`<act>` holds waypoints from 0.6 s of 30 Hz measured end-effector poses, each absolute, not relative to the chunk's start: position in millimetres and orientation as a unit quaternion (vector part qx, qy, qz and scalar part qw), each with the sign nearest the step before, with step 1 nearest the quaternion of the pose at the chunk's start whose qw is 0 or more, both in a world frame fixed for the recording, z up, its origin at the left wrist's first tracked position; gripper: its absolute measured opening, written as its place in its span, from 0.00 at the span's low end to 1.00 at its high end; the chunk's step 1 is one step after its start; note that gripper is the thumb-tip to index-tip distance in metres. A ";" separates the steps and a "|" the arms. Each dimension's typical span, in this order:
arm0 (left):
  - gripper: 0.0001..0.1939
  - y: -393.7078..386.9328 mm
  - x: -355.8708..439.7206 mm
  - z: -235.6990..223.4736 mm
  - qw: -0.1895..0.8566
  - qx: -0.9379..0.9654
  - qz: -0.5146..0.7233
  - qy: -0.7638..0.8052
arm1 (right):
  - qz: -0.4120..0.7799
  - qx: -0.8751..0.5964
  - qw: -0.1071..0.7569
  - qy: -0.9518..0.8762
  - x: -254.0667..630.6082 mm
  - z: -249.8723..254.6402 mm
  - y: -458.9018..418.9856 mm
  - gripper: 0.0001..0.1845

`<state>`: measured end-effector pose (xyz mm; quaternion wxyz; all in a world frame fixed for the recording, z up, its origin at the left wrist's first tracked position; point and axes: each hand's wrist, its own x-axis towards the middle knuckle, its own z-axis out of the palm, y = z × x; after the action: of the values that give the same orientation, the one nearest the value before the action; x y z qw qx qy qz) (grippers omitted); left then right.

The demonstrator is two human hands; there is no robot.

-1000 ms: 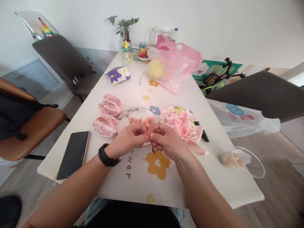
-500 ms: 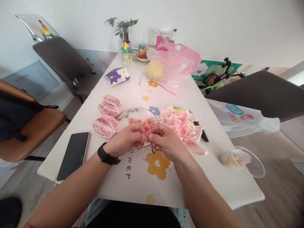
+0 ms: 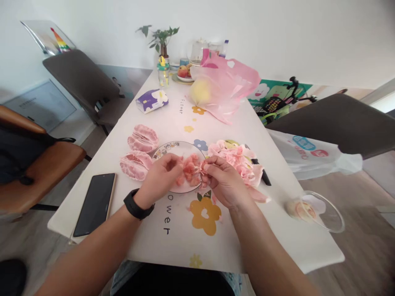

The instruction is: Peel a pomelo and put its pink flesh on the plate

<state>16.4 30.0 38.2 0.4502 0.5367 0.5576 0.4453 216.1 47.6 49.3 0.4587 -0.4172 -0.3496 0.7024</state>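
Note:
My left hand, with a black watch band on its wrist, is over the left part of a white plate, fingers curled together; what they hold, if anything, is hidden. Peeled pink pomelo flesh lies in pieces on the plate between my hands. At the plate's right edge my right hand pinches a small pink piece of pomelo between thumb and fingers. Two large peeled pomelo chunks sit left of the plate. A heap of pomelo skins lies to the right.
Beside the skins, a black knife handle sticks out. A phone lies at the left edge, a clear plastic container at the right. Farther back are a tissue pack, a pink bag, and a cup.
My hands have drawn apart: the left moved left, the right slightly right with the pink piece. More of the flesh on the plate now shows between them.

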 end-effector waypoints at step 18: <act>0.17 20.0 25.8 35.8 0.249 0.720 0.425 0.488 | 0.728 -0.385 0.447 -0.349 205.4 40.8 44.9 0.15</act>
<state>25.8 20.0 35.8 0.2493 0.7204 0.4877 0.4254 205.4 44.9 40.8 0.4473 -0.3852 -0.3491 0.7278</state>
